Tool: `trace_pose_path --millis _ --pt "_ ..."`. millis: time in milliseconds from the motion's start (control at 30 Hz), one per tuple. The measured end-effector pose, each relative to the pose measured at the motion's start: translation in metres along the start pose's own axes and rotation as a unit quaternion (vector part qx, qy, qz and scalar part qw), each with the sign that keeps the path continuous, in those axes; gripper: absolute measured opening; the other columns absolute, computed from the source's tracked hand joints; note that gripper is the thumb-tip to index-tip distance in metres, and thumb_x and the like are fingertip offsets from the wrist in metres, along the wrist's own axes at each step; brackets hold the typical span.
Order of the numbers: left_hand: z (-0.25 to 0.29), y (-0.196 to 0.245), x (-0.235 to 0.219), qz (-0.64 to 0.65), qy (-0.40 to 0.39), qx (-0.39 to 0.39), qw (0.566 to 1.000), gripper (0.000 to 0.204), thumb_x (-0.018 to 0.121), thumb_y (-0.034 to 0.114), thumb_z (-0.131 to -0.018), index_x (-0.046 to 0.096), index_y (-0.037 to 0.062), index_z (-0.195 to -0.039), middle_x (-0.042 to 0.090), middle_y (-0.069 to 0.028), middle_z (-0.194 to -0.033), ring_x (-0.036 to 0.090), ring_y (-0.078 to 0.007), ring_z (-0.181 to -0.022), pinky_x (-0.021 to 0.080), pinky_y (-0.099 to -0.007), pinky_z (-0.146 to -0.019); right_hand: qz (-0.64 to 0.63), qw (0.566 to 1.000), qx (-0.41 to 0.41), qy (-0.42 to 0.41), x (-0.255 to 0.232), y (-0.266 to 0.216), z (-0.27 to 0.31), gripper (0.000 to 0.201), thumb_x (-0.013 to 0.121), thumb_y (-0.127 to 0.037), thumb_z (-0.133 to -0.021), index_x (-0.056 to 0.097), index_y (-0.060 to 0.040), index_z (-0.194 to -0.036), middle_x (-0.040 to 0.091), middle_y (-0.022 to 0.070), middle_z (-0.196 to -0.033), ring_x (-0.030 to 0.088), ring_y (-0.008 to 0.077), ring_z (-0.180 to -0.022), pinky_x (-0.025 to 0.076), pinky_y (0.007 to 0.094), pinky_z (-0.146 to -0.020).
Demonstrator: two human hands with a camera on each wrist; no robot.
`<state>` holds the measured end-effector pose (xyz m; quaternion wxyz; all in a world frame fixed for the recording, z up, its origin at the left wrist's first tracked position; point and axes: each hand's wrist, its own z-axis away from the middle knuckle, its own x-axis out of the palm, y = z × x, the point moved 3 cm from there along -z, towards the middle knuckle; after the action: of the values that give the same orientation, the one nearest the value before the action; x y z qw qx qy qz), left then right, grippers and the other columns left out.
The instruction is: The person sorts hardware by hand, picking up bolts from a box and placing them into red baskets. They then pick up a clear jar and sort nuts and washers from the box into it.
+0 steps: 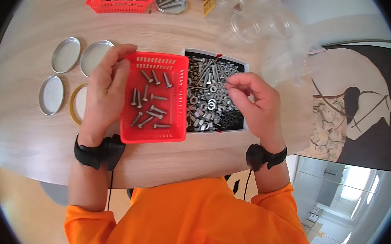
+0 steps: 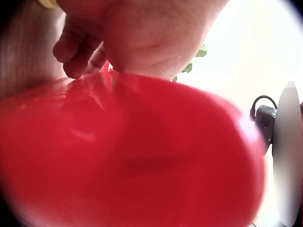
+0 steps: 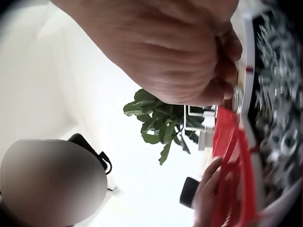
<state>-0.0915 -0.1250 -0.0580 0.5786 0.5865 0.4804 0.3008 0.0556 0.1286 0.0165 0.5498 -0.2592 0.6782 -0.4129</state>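
Observation:
A red plastic basket (image 1: 154,96) with several bolts (image 1: 146,92) lying in it is gripped at its left side by my left hand (image 1: 106,88). It overlaps the left edge of a white-rimmed box (image 1: 244,125) full of nuts, screws and bolts (image 1: 212,89). Over the right part of that box is my right hand (image 1: 256,101), thumb and fingertips close together; whether something small is between them is not visible. The basket's red wall (image 2: 142,156) fills much of the left wrist view. In the right wrist view my right hand (image 3: 175,52) has its fingers bent beside the box.
Round lids (image 1: 66,55) lie on the table (image 1: 165,37) at the left. A second red basket (image 1: 120,10) with bolts, a round tin (image 1: 170,11) with bolts and a yellow basket (image 1: 209,4) stand at the back. Clear plastic containers (image 1: 274,32) are at the back right, near a horse picture (image 1: 355,106).

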Motion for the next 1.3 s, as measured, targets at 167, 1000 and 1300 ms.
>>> trace_pose_path --millis 167,1000,1300 --pt "-0.001 0.002 0.002 0.003 0.009 0.010 1.000 0.028 0.048 0.005 -0.106 0.063 -0.0030 -0.128 0.070 -0.0106 -0.110 0.062 -0.0155 -0.102 0.049 -0.0288 -0.093 0.308 0.950 -0.035 -0.029 -0.031 0.030 0.009 0.018 0.076 -0.008 -0.084 0.070 -0.0056 -0.100 0.065 0.0094 -0.087 0.065 0.0289 -0.082 0.052 0.0397 -0.072" --pt "0.000 0.004 0.003 -0.001 0.011 0.020 1.000 0.026 0.049 0.007 -0.106 0.063 -0.0030 -0.125 0.070 -0.0113 -0.105 0.062 -0.0161 -0.096 0.050 -0.0289 -0.090 0.210 0.976 0.028 0.050 -0.002 0.000 -0.002 0.007 0.072 -0.009 -0.084 0.066 -0.0067 -0.086 0.062 0.0093 -0.080 0.062 0.0305 -0.075 0.050 0.0417 -0.068" --pt "-0.001 0.001 0.002 -0.005 0.008 0.017 1.000 0.027 0.049 0.007 -0.106 0.063 -0.0031 -0.127 0.070 -0.0107 -0.107 0.062 -0.0154 -0.097 0.049 -0.0287 -0.090 0.397 0.914 -0.059 -0.057 -0.014 0.032 -0.001 0.023 0.073 -0.008 -0.083 0.067 -0.0097 -0.105 0.063 0.0106 -0.091 0.063 0.0360 -0.086 0.050 0.0491 -0.075"
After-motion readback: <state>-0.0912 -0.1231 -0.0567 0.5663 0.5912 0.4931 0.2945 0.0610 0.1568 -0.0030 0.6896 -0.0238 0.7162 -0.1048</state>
